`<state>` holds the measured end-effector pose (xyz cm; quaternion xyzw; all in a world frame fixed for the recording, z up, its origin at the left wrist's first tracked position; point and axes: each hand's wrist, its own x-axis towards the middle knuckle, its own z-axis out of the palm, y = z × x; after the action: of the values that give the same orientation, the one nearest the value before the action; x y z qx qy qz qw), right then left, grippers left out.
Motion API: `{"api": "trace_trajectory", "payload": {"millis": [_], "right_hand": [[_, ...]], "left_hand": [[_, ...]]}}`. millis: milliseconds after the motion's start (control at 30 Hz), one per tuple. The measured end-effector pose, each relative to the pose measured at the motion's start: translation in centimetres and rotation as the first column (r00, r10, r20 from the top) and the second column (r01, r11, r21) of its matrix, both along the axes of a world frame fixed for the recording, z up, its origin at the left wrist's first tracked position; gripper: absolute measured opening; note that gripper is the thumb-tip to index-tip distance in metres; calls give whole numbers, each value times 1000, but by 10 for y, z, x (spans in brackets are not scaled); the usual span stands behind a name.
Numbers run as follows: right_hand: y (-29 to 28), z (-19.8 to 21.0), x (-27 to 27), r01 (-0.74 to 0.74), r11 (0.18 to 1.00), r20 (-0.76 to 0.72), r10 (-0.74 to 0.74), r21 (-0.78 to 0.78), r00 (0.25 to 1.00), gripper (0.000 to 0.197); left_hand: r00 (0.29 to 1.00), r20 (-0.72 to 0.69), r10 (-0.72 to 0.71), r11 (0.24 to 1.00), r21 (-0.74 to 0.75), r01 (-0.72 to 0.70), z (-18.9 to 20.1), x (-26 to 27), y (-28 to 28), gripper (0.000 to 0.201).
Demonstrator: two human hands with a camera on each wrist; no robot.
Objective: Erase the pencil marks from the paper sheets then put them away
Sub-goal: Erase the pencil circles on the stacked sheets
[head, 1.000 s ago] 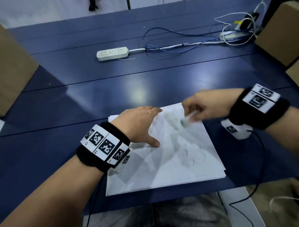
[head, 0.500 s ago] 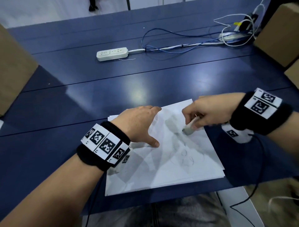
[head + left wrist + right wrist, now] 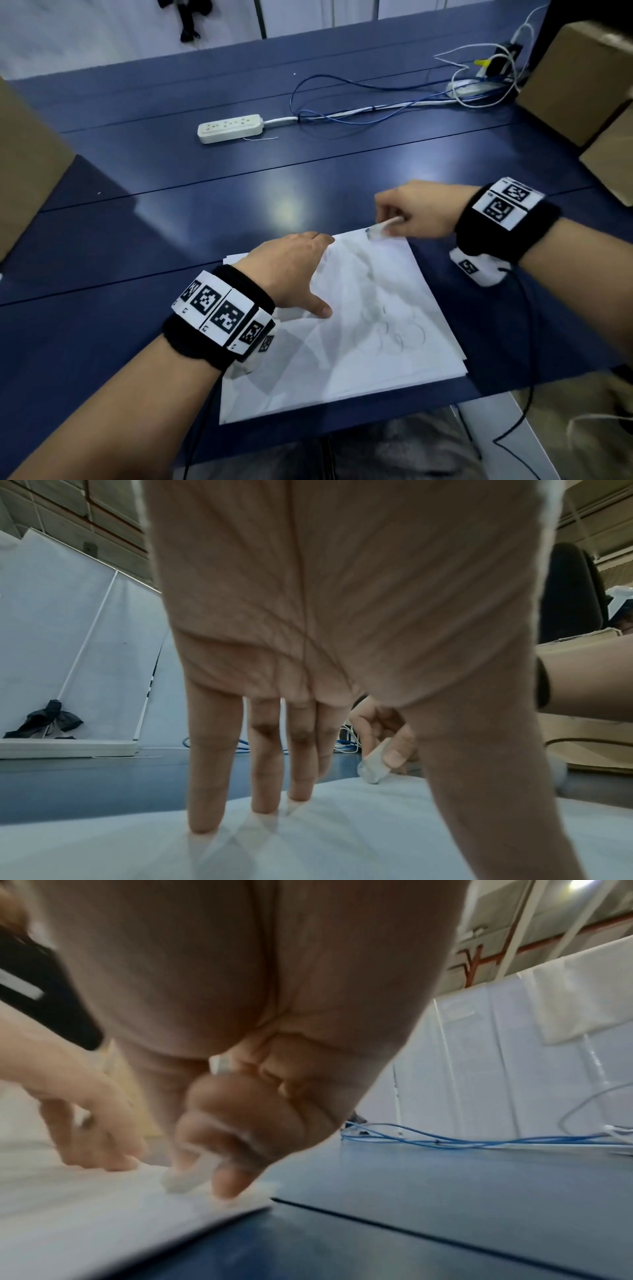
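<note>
A stack of white paper sheets (image 3: pixel 359 356) lies on the blue table near its front edge, with faint pencil circles (image 3: pixel 400 337) on the top sheet. My left hand (image 3: pixel 291 267) lies flat on the stack's far left part, its straight fingers (image 3: pixel 212 791) and thumb pressing the paper (image 3: pixel 342 840). My right hand (image 3: pixel 411 212) pinches a white eraser (image 3: pixel 382 229) at the far right corner of the top sheet. The eraser (image 3: pixel 373 767) touches the paper there. In the blurred right wrist view the eraser (image 3: pixel 186 1175) sits on the sheet's corner (image 3: pixel 240 1199).
A white power strip (image 3: pixel 231 128) with blue and white cables (image 3: pixel 376 109) lies across the back of the blue table (image 3: pixel 171 222). Cardboard boxes stand at the left (image 3: pixel 27 171) and at the right (image 3: pixel 582 85). A black wrist cable (image 3: pixel 527 377) hangs off the front right.
My right hand has moved the eraser away from me, from the middle of the top sheet up to its far right corner. The left hand has stayed in place.
</note>
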<state>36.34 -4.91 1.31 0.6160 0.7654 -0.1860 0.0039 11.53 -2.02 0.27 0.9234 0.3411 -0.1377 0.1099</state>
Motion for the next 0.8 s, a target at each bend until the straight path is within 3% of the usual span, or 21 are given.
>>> {"api": "trace_trajectory", "payload": {"millis": [67,200,300,400,567,800], "right_hand": [[-6,1,3,0,999,-38,-1,-33,999,43],[-31,3,-10,-125,940,-139,84,-316,987,17],[-13,-2,-5,-57,994,18,59,-92,998,20],[-6,2,1,14,999,40,-16,52,999,30],[-40,1,-9,-121,973,-50,113,-198,992,26],[-53,5,-13,-20,987,3,21,-160,1000,15]], "left_hand": [[1000,-4,4,1000,-3,-4,-1,0,-1,113],[1000,-3,14,1000,-7,-14,-2,-1,-1,113],[1000,-16,12,1000,-9,-13,-1,1,-3,112],[1000,-16,24,1000,-14,-24,0,2,-5,110],[999,-24,36,999,-13,-36,-2,2,-4,110],[999,-43,25,1000,-14,-25,1,-1,-11,95]]}}
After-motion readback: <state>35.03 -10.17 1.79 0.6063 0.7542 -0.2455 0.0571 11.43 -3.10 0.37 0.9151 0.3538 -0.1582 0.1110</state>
